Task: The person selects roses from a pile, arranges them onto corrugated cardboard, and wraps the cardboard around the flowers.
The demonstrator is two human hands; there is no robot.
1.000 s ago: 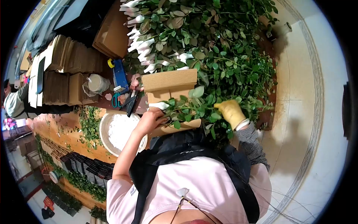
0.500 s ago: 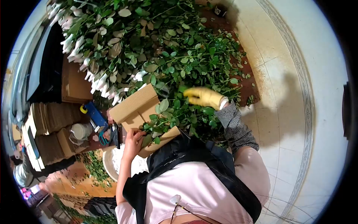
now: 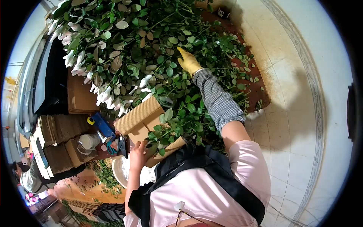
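In the head view, my bare left hand (image 3: pixel 138 155) has its fingers bent round the near end of a folded corrugated cardboard sheet (image 3: pixel 138 115), beside the leaves lying on it. Green leafy stems (image 3: pixel 176 128) lie across this sheet, between its raised flaps. My right hand (image 3: pixel 188 62), in a yellow glove with a checked sleeve above it, reaches over a large pile of leafy stems (image 3: pixel 151 45). Its thumb and fingers are apart, and I see nothing held. White-wrapped flower heads (image 3: pixel 106 95) line the pile's left edge.
On the left stand stacked cardboard pieces (image 3: pixel 62 125), a white tub (image 3: pixel 89 141), a blue tool (image 3: pixel 103 125) and teal-handled scissors (image 3: pixel 111 147). A round white bin (image 3: pixel 120 172) is below. Another person (image 3: pixel 30 179) appears at far left. Tiled floor (image 3: pixel 280 151) extends right.
My right hand has moved forward and left, from beside the cardboard to over the stem pile, its arm now stretched out. My left hand stays at the cardboard; the view has shifted slightly.
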